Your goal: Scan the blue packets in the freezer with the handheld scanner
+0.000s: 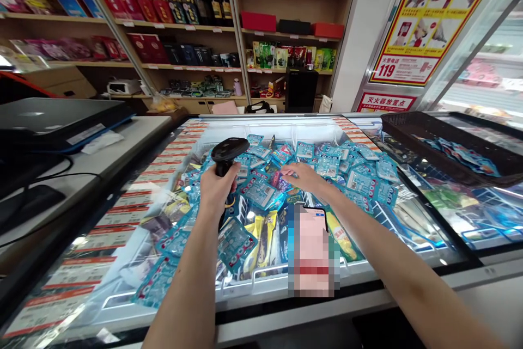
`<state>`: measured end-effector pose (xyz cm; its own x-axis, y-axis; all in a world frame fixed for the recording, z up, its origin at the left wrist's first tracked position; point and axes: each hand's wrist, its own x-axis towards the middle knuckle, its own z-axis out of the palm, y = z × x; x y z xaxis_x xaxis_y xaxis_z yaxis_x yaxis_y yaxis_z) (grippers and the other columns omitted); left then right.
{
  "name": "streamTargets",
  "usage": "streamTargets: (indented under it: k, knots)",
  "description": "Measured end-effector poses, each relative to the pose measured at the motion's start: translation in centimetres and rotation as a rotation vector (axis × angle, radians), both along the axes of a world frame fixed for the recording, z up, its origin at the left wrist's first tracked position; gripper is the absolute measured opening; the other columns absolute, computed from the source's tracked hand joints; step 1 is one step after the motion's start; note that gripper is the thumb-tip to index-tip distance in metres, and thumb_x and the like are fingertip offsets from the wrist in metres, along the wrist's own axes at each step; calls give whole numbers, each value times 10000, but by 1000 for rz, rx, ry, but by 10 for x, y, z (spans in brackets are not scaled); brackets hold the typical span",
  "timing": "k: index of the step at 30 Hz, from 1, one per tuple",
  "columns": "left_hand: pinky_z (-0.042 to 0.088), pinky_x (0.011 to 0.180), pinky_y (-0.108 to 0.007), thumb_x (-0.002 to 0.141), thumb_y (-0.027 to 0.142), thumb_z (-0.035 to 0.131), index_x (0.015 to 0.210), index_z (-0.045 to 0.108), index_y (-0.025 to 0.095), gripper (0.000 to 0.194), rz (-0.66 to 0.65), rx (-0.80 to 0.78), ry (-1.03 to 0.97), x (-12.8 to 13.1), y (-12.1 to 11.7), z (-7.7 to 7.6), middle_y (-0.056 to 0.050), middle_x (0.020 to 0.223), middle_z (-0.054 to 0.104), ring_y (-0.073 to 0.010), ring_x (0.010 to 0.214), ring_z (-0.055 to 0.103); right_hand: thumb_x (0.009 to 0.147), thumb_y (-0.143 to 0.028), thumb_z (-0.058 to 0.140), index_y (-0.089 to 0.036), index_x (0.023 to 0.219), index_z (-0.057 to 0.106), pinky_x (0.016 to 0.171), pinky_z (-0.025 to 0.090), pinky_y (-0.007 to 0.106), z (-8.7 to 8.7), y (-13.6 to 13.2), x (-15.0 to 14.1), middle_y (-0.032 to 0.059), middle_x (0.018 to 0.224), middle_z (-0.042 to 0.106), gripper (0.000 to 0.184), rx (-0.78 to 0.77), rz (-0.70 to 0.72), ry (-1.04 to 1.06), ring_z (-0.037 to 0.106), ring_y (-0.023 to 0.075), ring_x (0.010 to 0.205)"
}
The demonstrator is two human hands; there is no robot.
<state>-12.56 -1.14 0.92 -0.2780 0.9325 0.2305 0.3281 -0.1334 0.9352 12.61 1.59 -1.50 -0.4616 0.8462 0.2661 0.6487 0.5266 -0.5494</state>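
My left hand (pixel 218 188) is closed round the handle of a black barcode scanner (pixel 230 148), its head pointing away from me. Below its grip, blue packets (pixel 237 243) lie on the glass top of a chest freezer. My right hand (pixel 304 177) reaches in from the right, low over more blue packets (pixel 261 190), its fingers stretched to the left and slightly bent. I see nothing held in it; whether the fingertips touch a packet I cannot tell. Between my forearms lies a phone (pixel 312 251), its screen blurred out.
Under the glass, yellow ice-cream wrappers (pixel 265 240) show in wire baskets. A brown plastic basket (pixel 408 126) with packets stands on the right. Price labels (pixel 118 226) run along the left side. A counter (pixel 147 128) with a dark device stands left; stocked shelves (pixel 180 25) line the back.
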Motion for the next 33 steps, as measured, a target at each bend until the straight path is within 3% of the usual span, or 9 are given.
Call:
streamTargets:
  k: [4, 8, 11, 17, 20, 23, 27, 33]
  knots:
    - [345, 386, -226, 698, 501, 626, 657, 521, 173, 346, -16, -5, -13, 2, -3, 4, 17, 484, 511, -101, 386, 446, 843, -464, 581, -192, 999, 676, 721, 460, 276, 6, 5, -34, 55, 973, 696, 328, -135, 103, -12, 635, 180, 851]
    - [344, 389, -224, 699, 484, 628, 686, 558, 166, 326, -37, -21, 13, 1, -5, 5, 15, 474, 516, -106, 385, 452, 689, -588, 683, -182, 943, 677, 649, 434, 267, 3, 10, -59, 53, 878, 683, 479, -138, 28, -68, 617, 184, 787]
    - [346, 393, -224, 697, 474, 630, 716, 573, 162, 318, -59, -47, 10, 0, -4, 4, 12, 474, 524, -109, 386, 455, 629, -531, 743, -173, 823, 658, 581, 409, 254, -2, 13, -62, 29, 785, 659, 415, -190, -14, -37, 591, 162, 689]
    - [345, 403, -223, 706, 490, 618, 721, 575, 162, 331, -118, -55, 42, 0, -4, 2, 11, 468, 526, -112, 390, 456, 610, -414, 751, -181, 755, 587, 511, 404, 237, -12, 21, -32, -22, 660, 583, 320, -348, -124, 355, 544, 128, 587]
    - [334, 405, -223, 701, 484, 623, 704, 572, 164, 324, -132, -65, 74, 3, -4, 1, 12, 456, 521, -115, 389, 461, 570, -362, 770, -192, 922, 569, 501, 429, 242, -12, 21, -10, -39, 677, 574, 440, -321, -305, 554, 534, 121, 573]
    - [315, 401, -222, 697, 484, 631, 681, 559, 168, 325, -172, -86, 104, 8, -5, 1, 12, 447, 516, -113, 385, 454, 594, -364, 746, -220, 1093, 523, 483, 470, 261, -6, 15, 11, -21, 763, 606, 565, -290, -363, 724, 565, 138, 592]
    - [292, 396, -221, 700, 488, 640, 713, 562, 168, 330, -281, -142, 117, 21, -12, 6, 24, 435, 495, -106, 378, 430, 642, -400, 702, -225, 981, 535, 523, 533, 315, -5, 5, 32, 6, 830, 640, 417, -243, -405, 905, 617, 173, 648]
    - [314, 429, -230, 705, 487, 647, 690, 555, 164, 336, -480, -221, 177, 40, -23, 16, 19, 440, 494, -110, 398, 441, 703, -404, 672, -216, 878, 493, 650, 579, 382, -20, 4, 45, -4, 691, 629, 313, -294, -425, 1124, 670, 203, 683]
